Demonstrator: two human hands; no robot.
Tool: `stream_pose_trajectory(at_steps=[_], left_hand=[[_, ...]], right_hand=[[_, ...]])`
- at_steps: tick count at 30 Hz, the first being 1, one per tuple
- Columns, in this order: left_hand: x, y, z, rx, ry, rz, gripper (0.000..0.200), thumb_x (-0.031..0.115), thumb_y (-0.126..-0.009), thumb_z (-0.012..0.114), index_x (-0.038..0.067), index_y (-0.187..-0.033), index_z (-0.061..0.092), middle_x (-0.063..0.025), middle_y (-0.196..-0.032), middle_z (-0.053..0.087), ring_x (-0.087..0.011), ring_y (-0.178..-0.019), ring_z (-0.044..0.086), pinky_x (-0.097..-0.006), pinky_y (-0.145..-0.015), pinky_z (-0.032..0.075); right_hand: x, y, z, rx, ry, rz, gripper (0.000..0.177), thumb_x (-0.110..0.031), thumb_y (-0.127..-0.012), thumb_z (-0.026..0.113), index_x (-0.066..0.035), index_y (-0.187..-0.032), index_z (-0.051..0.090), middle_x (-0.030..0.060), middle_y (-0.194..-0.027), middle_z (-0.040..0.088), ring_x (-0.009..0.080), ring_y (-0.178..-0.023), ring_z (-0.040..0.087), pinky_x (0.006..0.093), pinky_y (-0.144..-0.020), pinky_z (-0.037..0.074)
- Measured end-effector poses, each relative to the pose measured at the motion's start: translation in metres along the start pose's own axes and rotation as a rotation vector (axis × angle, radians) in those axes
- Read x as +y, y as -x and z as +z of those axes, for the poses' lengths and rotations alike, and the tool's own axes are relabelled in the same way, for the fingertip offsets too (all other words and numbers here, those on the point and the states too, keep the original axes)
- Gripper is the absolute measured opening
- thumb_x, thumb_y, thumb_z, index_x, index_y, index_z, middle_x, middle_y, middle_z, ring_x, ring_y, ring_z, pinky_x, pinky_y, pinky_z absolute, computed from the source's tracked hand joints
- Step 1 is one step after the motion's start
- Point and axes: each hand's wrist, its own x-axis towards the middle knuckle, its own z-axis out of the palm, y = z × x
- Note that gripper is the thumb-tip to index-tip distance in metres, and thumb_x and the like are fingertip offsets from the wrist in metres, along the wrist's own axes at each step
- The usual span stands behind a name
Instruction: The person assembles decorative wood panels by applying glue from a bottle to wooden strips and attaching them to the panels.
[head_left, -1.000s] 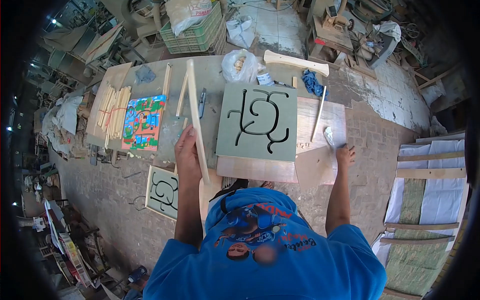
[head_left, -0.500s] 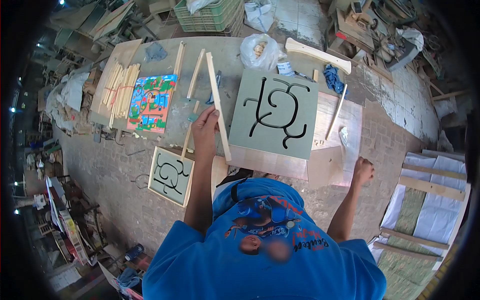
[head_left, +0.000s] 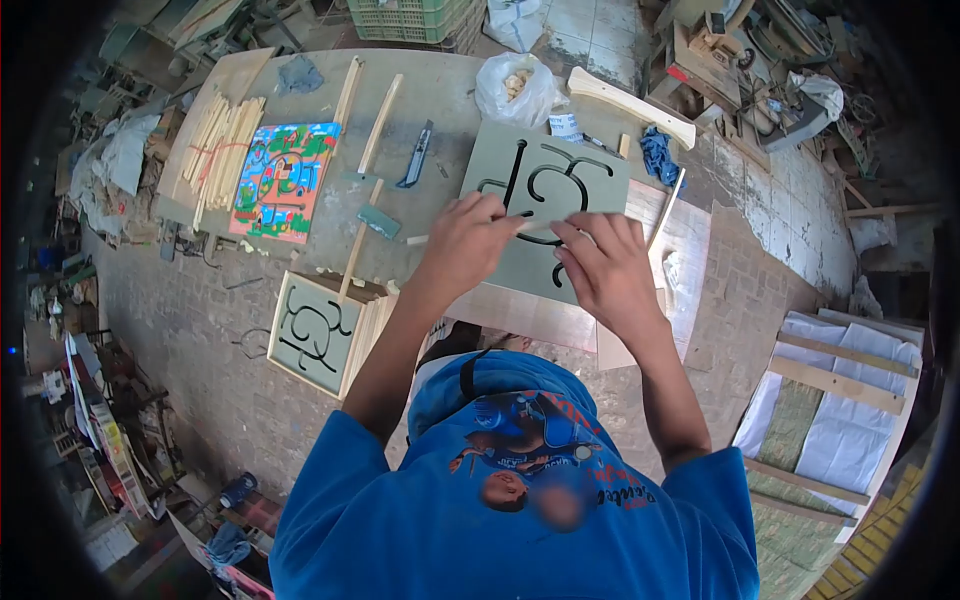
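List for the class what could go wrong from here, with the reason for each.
The thin wooden strip in the left hand could slip and mark the grooved board below.

The knife lies loose on the table, so a sweep of the left arm might knock it; whether its blade is out is hard to tell.

Pushing the board away from the person could jostle the plastic bag just beyond its far edge.

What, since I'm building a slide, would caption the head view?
Left hand and right hand with a wooden strip over a grooved board.
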Motion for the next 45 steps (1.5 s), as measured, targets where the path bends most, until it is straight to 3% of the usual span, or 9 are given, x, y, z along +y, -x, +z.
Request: stream_pose_trajectory(at_steps=[6, 12, 15, 17, 18, 20, 21, 26, 45], left_hand=[[0.01, 0.026, 0.007, -0.043, -0.103, 0.063, 0.014, 0.011, -0.081, 0.063, 0.012, -0.092, 0.072, -0.0024, -0.084, 0.055, -0.0204, -0.088, 0.054, -0.0352, -0.078, 0.044], [0.008, 0.051, 0.019, -0.111, -0.196, 0.082, 0.017, 0.011, -0.081, 0.064, 0.01, -0.096, 0.071, -0.0013, -0.089, 0.057, -0.0189, -0.092, 0.054, -0.0351, -0.081, 0.042], [0.001, 0.061, 0.006, 0.16, -0.148, 0.038, 0.02, 0.011, -0.083, 0.064, 0.009, -0.102, 0.07, -0.0037, -0.092, 0.061, -0.0217, -0.093, 0.056, -0.0371, -0.082, 0.043], [-0.026, 0.08, -0.013, 0.516, -0.116, -0.258, 0.025, 0.005, -0.085, 0.06, 0.006, -0.109, 0.068, -0.0059, -0.096, 0.066, -0.0195, -0.087, 0.061, -0.0346, -0.079, 0.046], [-0.037, 0.092, -0.015, 0.529, -0.125, -0.277, 0.025, 0.005, -0.085, 0.06, 0.006, -0.109, 0.068, -0.0059, -0.096, 0.066, -0.0195, -0.087, 0.061, -0.0346, -0.079, 0.046], [-0.058, 0.119, 0.0, 0.775, 0.292, -0.683, 0.029, -0.001, -0.084, 0.053, 0.004, -0.109, 0.067, -0.0088, -0.089, 0.069, -0.0224, -0.078, 0.064, -0.032, -0.073, 0.049], [-0.062, 0.129, 0.01, 0.789, 0.285, -0.693, 0.029, -0.001, -0.084, 0.053, 0.004, -0.109, 0.067, -0.0088, -0.089, 0.069, -0.0224, -0.078, 0.064, -0.032, -0.073, 0.049], [-0.075, 0.159, 0.068, 0.708, 0.557, -0.759, 0.033, -0.003, -0.085, 0.051, 0.003, -0.114, 0.065, -0.0117, -0.098, 0.071, -0.0178, -0.077, 0.064, -0.0283, -0.072, 0.05], [-0.061, 0.16, 0.084, 0.602, 0.371, -0.695, 0.043, -0.01, -0.08, 0.046, 0.003, -0.118, 0.062, -0.0115, -0.1, 0.071, -0.0273, -0.089, 0.066, -0.0352, -0.081, 0.052]], right_hand=[[0.011, 0.003, 0.038, -0.37, 0.12, -0.04, 0.017, -0.01, -0.076, 0.069, -0.006, -0.091, 0.065, 0.0071, -0.084, 0.058, 0.0239, -0.082, 0.056, 0.0357, -0.076, 0.042], [0.011, 0.023, 0.056, -0.445, 0.059, -0.044, 0.013, -0.008, -0.074, 0.066, -0.006, -0.087, 0.064, 0.008, -0.082, 0.058, 0.0259, -0.079, 0.058, 0.0373, -0.072, 0.046], [0.021, 0.041, 0.067, -0.495, 0.049, 0.014, 0.016, -0.008, -0.074, 0.065, -0.006, -0.09, 0.063, 0.009, -0.082, 0.059, 0.0274, -0.079, 0.06, 0.0391, -0.071, 0.049], [0.027, 0.05, 0.071, -0.512, 0.039, 0.044, 0.019, -0.008, -0.073, 0.063, -0.007, -0.092, 0.062, 0.0095, -0.081, 0.058, 0.0278, -0.079, 0.062, 0.0404, -0.071, 0.051], [0.029, 0.054, 0.072, -0.539, 0.035, 0.102, 0.019, -0.008, -0.074, 0.063, -0.007, -0.093, 0.061, 0.0097, -0.082, 0.058, 0.0281, -0.08, 0.062, 0.0406, -0.071, 0.051], [0.033, 0.064, 0.076, -0.576, 0.03, 0.147, 0.02, -0.008, -0.075, 0.063, -0.007, -0.094, 0.061, 0.0099, -0.083, 0.058, 0.0284, -0.08, 0.062, 0.0407, -0.071, 0.051], [0.035, 0.068, 0.081, -0.583, 0.027, 0.162, 0.02, -0.008, -0.075, 0.063, -0.007, -0.094, 0.06, 0.0099, -0.084, 0.059, 0.0285, -0.08, 0.063, 0.0406, -0.071, 0.051], [0.034, 0.077, 0.1, -0.57, 0.014, 0.107, 0.02, -0.007, -0.075, 0.063, -0.007, -0.095, 0.059, 0.0111, -0.089, 0.06, 0.0309, -0.08, 0.062, 0.0419, -0.071, 0.052], [0.015, 0.077, 0.122, -0.592, 0.024, 0.101, 0.02, -0.007, -0.074, 0.062, -0.006, -0.094, 0.059, 0.0113, -0.093, 0.059, 0.0323, -0.08, 0.063, 0.0423, -0.071, 0.052]])
